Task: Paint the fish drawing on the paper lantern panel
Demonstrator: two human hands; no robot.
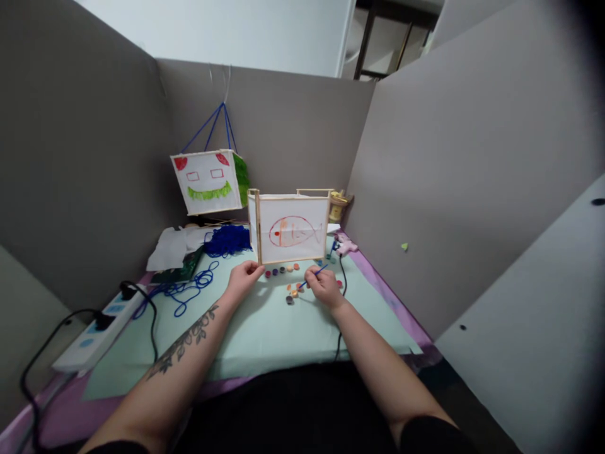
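A box-shaped paper lantern (302, 249) with a wooden stick frame stands in front of me, a red and orange fish painted on its near face. The fingers of my left hand (243, 280) are closed at its lower left corner. In my right hand (325, 287) is a thin blue paintbrush (321, 269), held slantwise with its tip low among small open paint pots (295, 294). Orange and dark colours show in these pots. A row of more paint pots (282, 270) lies just under the lantern's lower edge.
A finished-looking lantern (208, 183) hangs by blue cords at the back left. Blue yarn (229, 240), white paper (172, 247) and loose blue cord (182, 293) lie left. A power strip (101, 328) sits at the left edge. Grey partitions (283, 126) enclose the table.
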